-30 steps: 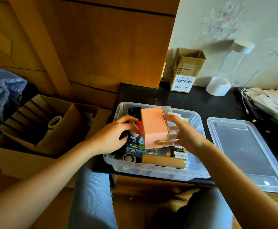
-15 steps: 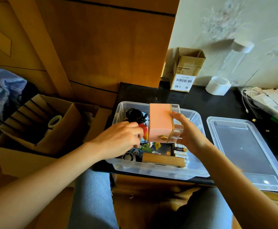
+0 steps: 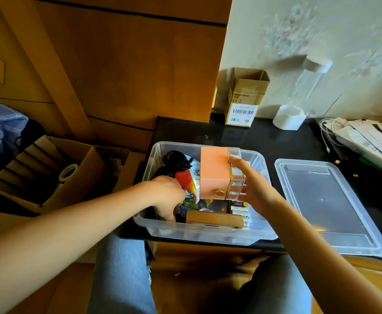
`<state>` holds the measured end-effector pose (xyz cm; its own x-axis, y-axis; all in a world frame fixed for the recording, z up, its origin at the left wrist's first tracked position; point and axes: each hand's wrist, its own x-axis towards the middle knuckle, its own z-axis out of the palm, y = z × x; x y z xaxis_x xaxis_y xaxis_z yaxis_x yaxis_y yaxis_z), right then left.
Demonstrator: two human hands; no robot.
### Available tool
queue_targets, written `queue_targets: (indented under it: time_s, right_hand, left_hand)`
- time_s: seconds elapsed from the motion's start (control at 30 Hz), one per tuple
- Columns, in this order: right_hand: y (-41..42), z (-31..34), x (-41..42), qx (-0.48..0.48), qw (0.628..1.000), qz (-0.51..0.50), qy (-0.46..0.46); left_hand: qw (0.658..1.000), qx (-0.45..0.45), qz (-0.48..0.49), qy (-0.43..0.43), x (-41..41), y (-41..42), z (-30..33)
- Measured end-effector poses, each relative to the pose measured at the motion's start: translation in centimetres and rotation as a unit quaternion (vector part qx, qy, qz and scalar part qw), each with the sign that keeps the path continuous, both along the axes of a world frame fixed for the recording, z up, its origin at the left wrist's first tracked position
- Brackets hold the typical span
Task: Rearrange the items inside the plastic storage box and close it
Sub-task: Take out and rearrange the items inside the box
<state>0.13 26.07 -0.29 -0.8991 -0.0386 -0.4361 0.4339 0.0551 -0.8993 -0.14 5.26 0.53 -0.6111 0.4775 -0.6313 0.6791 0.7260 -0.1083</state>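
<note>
Box [image 3: 153, 155], clear, lower centre, on black desk [image 3: 298, 143]; contents jumbled and partly hidden. Lid [image 3: 326, 207], centre right, beside box, off. Right hand [image 3: 256, 189]: fingers curled round pink case [image 3: 213, 172] (clear end), above box. Left hand [image 3: 167, 196]: reaching into box's left side; fingertips hidden, grip cannot be told. Red toy [image 3: 184, 179] just beside it.

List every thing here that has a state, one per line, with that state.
plastic storage box: open, lid off, items inside
lid: flat on the table, right of the box
pink drawer box: held above the items, drawer shut
small cardboard box: upright, top flaps open
left hand: reaching into the box, grips a red-and-yellow item
right hand: holds the pink box's clear side
</note>
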Motion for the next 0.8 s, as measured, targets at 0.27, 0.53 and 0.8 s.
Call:
queue_targets:
  time_s: [0.27,0.53,0.8]
  right_hand:
    - [0.8,-0.1,0.5,-0.033,0.999,0.015,0.0]
    - [-0.6,-0.5,0.4,-0.08,0.995,0.047,-0.024]
    - [-2.9,-1.7,0.3,-0.115,0.985,0.126,-0.03]
  left_hand:
    - [0.968,0.23,0.096,0.041,0.7,-3.1,1.2]
    - [0.864,0.419,0.265,0.093,-0.7,-6.2,3.2]
    - [0.684,0.496,0.427,0.323,-1.9,-6.7,2.2]
